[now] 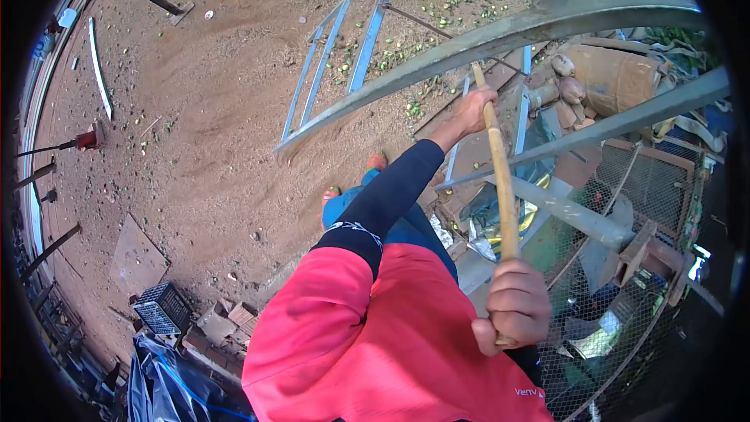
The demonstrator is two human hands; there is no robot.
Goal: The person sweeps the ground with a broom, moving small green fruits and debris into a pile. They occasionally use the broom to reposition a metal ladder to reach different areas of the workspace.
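Note:
A long, pale wooden pole (500, 172) slants upward past the right side of my body, its upper end by the curved metal beam; whether anything is fixed to that end cannot be seen. My left hand (473, 109) reaches out in a dark sleeve and is closed round the pole's upper part. Close to my red shirt, my right hand (516, 306) is wrapped round the lower end, with a short stub showing below the fist. The curved metal beam (500, 39) of a frame crosses just beyond my left hand.
Wire mesh (617, 297) and a grey pipe (562, 211) lie to the right, with a rusty drum (613, 82) beyond. Small green fruits (437, 8) litter the ground past the frame. At lower left are a black crate (162, 309) and dark plastic sheeting (172, 383).

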